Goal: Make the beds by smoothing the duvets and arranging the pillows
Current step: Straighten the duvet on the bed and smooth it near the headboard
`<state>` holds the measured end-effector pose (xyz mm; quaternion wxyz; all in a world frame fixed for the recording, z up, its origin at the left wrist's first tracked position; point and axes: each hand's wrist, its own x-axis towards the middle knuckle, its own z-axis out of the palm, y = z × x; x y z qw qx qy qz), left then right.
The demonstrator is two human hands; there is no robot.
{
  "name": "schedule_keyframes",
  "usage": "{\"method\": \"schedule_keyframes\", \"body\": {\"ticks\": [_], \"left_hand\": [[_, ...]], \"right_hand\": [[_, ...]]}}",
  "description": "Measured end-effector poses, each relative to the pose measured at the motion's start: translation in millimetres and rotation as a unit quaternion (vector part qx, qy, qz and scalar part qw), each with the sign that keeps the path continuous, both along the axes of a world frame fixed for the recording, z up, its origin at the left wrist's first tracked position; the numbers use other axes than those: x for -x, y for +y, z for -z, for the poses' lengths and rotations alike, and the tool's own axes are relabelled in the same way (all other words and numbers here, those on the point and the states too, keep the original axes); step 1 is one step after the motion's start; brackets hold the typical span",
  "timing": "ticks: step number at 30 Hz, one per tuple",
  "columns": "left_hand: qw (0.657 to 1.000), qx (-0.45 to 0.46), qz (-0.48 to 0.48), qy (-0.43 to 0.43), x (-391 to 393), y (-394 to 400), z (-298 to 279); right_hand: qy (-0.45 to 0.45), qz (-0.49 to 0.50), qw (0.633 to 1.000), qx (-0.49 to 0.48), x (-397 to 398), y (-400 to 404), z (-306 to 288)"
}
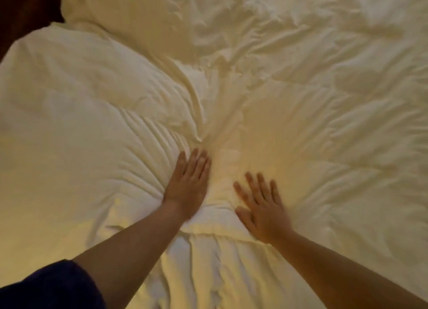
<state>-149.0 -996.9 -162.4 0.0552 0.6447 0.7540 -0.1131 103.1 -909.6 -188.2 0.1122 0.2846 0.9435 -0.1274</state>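
Note:
A cream-white duvet (pixel 312 123) covers nearly the whole view, creased and rumpled, most heavily toward the top right. A large white pillow (pixel 76 95) lies at the left, and a second pillow (pixel 129 9) sits beyond it at the top left. My left hand (pixel 188 183) lies flat with straight fingers held together, pressing where the near pillow's right edge meets the duvet. My right hand (pixel 260 206) presses flat on the duvet just to the right, fingers spread. A bunched fold of fabric rises between the two hands.
A dark surface (pixel 23 9) shows past the bedding at the top left corner. My dark sleeve (pixel 46 285) fills the bottom left. Wrinkled bedding runs down between my forearms toward the bottom edge.

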Motion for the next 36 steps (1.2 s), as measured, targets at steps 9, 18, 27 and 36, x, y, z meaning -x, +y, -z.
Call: {"method": "schedule_keyframes", "body": {"ticks": [9,18,27,36], "left_hand": [[0.945,0.095,0.304,-0.081,-74,-79,23],[0.996,0.014,0.044,-0.073,-52,-1,31],[0.984,0.012,0.122,-0.132,-206,-111,36],[0.993,-0.015,-0.034,-0.113,-250,-10,9]], "right_hand": [[0.027,-0.317,0.942,0.105,-55,-17,-6],[-0.005,0.115,0.993,-0.030,-69,66,3],[0.085,0.002,0.996,-0.020,-152,-92,11],[0.077,0.045,0.996,-0.001,-223,-35,-1]]}}
